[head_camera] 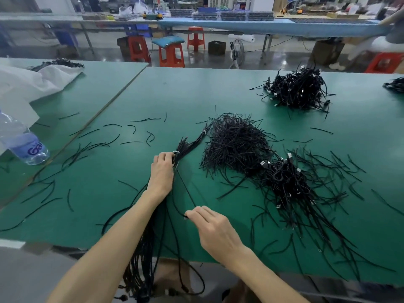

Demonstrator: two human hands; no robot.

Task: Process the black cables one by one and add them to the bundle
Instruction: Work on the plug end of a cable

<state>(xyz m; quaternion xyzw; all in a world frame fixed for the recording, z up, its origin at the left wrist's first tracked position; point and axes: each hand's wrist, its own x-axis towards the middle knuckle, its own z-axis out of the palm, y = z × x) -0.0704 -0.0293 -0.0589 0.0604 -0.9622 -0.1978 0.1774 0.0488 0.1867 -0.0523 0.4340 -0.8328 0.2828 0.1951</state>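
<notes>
L hand [161,174] is curled tight round the bundle [192,142] of black cables, just below a white tie [176,152], on the green table [109,193]. The bundle's short ends fan up-right. Its long tails hang off the near edge under the L forearm. R hand [213,228] pinches 1 single cable [186,189] btwn thumb & forefinger, other fingers loosely bent; that cable runs up toward the L hand. To the right, a heap of short black strands [236,145] touches a pile of cables w/ USB plugs [286,184]. A 2nd tangled pile [299,90] lies well apart, far side. Water bottle [24,143] & white bag [26,84] far L.
</notes>
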